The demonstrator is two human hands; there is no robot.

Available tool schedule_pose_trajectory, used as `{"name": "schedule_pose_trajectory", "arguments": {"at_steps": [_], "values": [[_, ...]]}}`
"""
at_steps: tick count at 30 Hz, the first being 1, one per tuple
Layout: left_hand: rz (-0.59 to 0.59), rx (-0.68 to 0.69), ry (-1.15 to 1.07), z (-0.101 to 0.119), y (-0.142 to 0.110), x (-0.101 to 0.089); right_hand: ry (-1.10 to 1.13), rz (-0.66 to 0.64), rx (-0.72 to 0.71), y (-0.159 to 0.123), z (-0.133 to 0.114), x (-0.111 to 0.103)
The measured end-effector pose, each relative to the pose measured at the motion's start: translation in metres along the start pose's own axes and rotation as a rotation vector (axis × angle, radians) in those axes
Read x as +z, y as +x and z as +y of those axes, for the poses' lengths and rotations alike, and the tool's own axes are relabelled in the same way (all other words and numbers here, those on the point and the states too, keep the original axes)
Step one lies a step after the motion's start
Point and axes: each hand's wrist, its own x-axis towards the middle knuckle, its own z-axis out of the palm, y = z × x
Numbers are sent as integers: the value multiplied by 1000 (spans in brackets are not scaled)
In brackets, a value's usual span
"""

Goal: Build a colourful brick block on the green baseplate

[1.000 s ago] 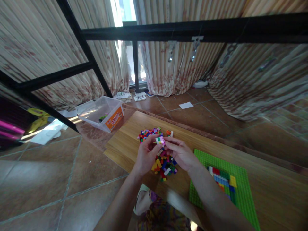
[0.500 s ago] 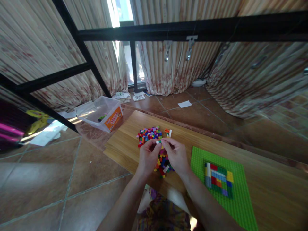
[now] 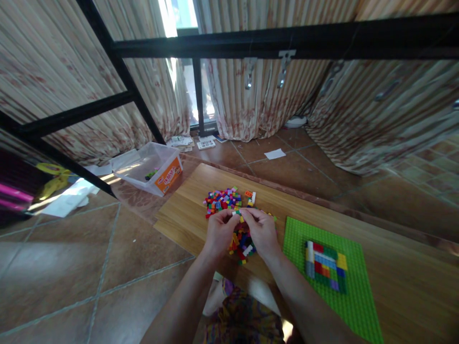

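Note:
Over the pile of loose bricks, my left hand and my right hand meet fingertip to fingertip. Between them they pinch small white and green toy bricks; fingers partly cover these, and I cannot tell whether they are joined. Behind and below my hands lie the loose coloured bricks, partly hidden by my fingers. To the right of my right hand, a green baseplate carries a flat block of multicoloured bricks.
The wooden table runs beneath everything. A clear plastic bin with an orange label and some green pieces stands on the left. A black metal frame crosses above, before curtains. Papers lie on the tiled floor.
My hands stay together over the pile, still pinching the small bricks, with only slight finger movement. The green piece shows less between the fingertips. The camera view has shifted very slightly.

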Motion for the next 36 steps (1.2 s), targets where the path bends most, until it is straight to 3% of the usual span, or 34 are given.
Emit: {"name": "schedule_pose_trajectory", "arguments": {"at_steps": [5, 13, 16, 23, 26, 31, 36], "values": [[-99, -69, 9, 4, 4, -6, 101, -27, 137, 0, -6, -1], [-207, -139, 48, 7, 8, -14, 150, -58, 210, 4, -8, -7], [-161, -58, 199, 4, 13, -15, 58, -33, 183, 7, -3, -12], [-50, 280, 769, 3, 20, -14, -185, 0, 58, 12, 15, -19], [-5, 337, 783, 5, 17, -13, -219, -8, 45, 12, 14, -17], [-61, 293, 627, 0, 14, -6, -214, -10, -60, 7, 2, -10], [109, 302, 544, -6, 0, 12, -192, 37, -102, -5, -9, 0]]}}
